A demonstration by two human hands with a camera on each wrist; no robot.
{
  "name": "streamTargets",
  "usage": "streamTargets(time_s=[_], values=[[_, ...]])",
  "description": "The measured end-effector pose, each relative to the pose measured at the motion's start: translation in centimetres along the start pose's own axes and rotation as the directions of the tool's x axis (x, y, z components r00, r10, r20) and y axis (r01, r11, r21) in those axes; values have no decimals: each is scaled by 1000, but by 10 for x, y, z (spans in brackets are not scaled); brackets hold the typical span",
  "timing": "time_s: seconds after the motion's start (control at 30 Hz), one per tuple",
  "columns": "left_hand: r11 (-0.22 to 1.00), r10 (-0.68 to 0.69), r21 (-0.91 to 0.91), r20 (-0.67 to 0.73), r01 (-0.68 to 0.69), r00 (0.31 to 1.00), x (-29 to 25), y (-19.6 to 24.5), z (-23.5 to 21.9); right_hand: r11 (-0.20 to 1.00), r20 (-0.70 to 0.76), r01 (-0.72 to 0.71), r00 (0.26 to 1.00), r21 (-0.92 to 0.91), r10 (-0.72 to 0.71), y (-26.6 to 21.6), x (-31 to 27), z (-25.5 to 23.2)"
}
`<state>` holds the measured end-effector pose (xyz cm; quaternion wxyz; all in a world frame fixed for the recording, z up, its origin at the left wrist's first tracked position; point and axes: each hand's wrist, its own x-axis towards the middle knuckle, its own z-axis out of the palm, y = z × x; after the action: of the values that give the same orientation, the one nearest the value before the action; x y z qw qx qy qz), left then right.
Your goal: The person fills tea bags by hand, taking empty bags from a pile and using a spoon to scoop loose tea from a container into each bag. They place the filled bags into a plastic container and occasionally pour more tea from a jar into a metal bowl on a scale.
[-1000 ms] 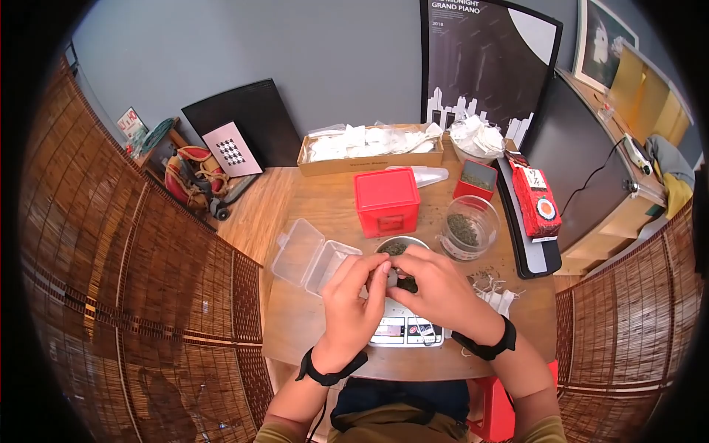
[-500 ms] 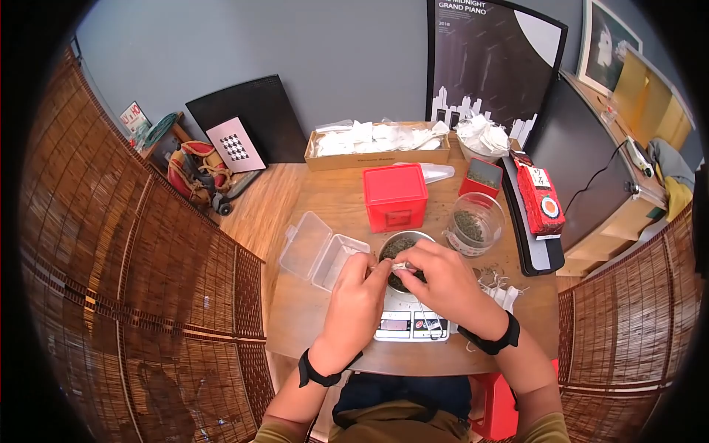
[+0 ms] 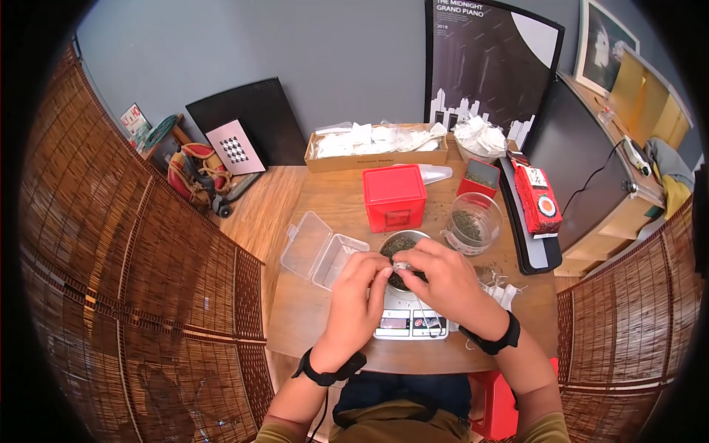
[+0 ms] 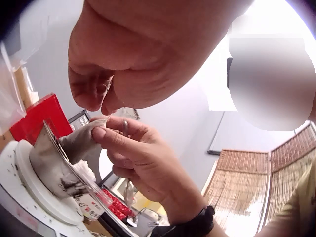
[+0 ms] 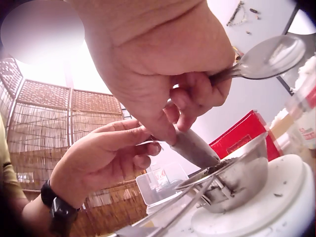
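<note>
A small pale cloth-like tea bag hangs tilted over the metal bowl. My right hand pinches it near its top and also holds a metal spoon, whose bowl points away from the fingers. My left hand has its thumb and fingers pinched together at the bag's top edge, on what looks like a thin string. Dark dried leaves lie in the bowl, which stands on a white digital scale. The bag's lower end comes close to the leaves in the right wrist view.
An open clear plastic box lies left of the bowl. Behind stand a red lidded canister and a cardboard box of white bags. To the right are a clear tub with leaves, a red packet and stringed bags.
The hands, close together one second ago, parted slightly and show the pale bag between them. Since half a second ago, the left fingertips have come nearer the bag's top.
</note>
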<state>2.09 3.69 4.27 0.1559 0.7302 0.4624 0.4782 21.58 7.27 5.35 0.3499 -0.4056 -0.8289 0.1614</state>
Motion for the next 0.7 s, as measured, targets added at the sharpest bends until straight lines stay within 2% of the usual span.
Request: streamTargets(time_s=[0.07,0.1,0.17,0.3,0.37,0.53,0.63,0.7], values=[[912,-274,-294,84,287,958,-3,1,1,1000,24,-7,1000,8,7,-2,1,-5],[912,-275,-293,84,287,958,-4,-1,5,1000,24,-8,1000,9,8,-3,1,-5],[781,-318,-557,38,284,947,-6,-9,13,999,5,-21,1000,36,21,-5,2,-6],[716,-407,-610,31,340,913,-1,-14,-3,980,-5,-59,998,189,61,-14,4,-15],[720,-428,-623,-50,307,903,2,-18,-12,987,-59,-52,996,150,61,-18,1,-25],[748,-464,-604,-176,277,868,0,-41,-28,979,-46,-119,991,166,128,-16,-17,-43],[777,-468,-546,-168,314,867,-3,-61,-28,977,-77,-119,988,174,134,-9,-31,-43],[790,-469,-511,-146,340,871,-5,-72,-24,984,-24,-150,988,100,153,-13,-36,-51]])
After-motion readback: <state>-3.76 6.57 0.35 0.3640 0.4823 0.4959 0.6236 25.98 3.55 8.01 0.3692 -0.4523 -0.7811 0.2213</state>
